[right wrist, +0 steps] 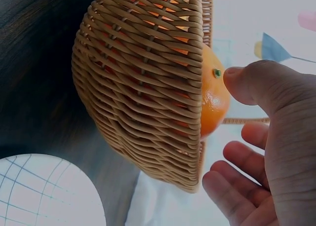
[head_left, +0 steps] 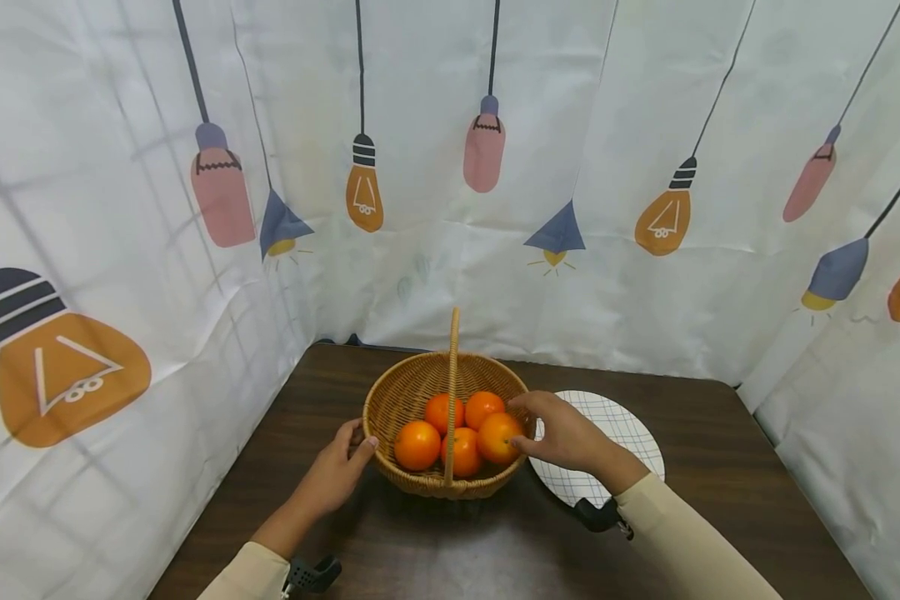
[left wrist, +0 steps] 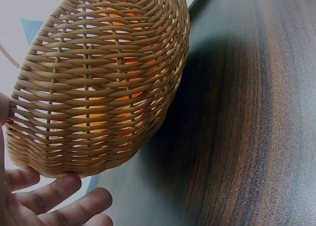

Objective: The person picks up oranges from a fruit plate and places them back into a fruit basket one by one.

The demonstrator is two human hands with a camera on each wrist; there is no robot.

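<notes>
A wicker basket [head_left: 399,393] with a tall arched handle [head_left: 453,350] stands on the table and holds several oranges [head_left: 417,445]. My left hand [head_left: 335,468] grips the basket's left rim, thumb at the edge and fingers against the outer weave [left wrist: 103,83]. Over the right rim is my right hand [head_left: 566,435], fingers apart and loosely bent. Its thumb tip is right at the nearest orange [head_left: 498,438], which shows above the rim beside the stem mark in the right wrist view [right wrist: 213,100]. The other fingers hang away from that orange.
To the right of the basket lies a round white plate [head_left: 622,425] with a grid pattern, partly behind my right hand. The dark wooden table [head_left: 705,467] ends at a white curtain [head_left: 435,275] printed with lamps, at the back and sides.
</notes>
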